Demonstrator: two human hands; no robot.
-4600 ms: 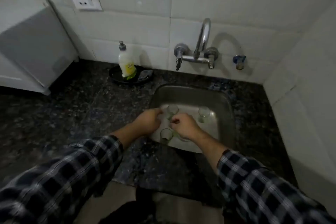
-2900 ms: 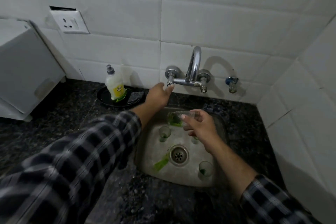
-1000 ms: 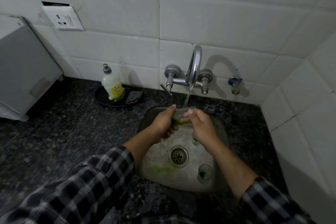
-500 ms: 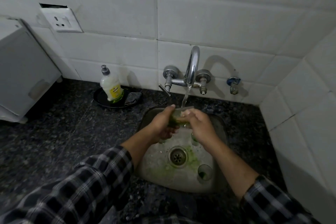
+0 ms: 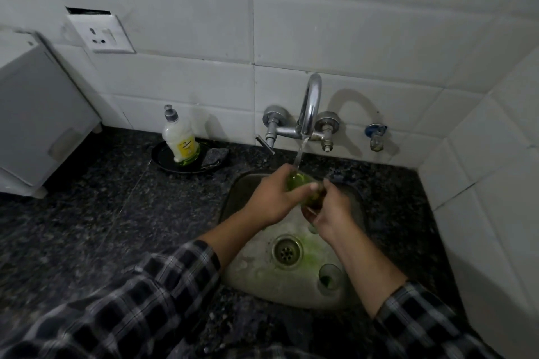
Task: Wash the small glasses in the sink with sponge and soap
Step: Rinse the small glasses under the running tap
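Green-stained glass (image 5: 297, 182) sits gripped in my curled left hand (image 5: 272, 199) and, seemingly, my right hand (image 5: 331, 211), at the steel sink's (image 5: 250, 271) twelve o'clock under the running tap (image 5: 310, 108); dark granite counter (image 5: 87, 213), white tiles (image 5: 364, 23).

Counter (image 5: 87, 227): black speckled granite. Tiles (image 5: 379, 38): white. Sleeves (image 5: 163, 285): dark plaid, white lines. Bottle (image 5: 180, 140), counter's rear edge: pale yellow, grey cap. Glass (image 5: 296, 181): green-tinted. Sink (image 5: 248, 271): grey, green-stained.
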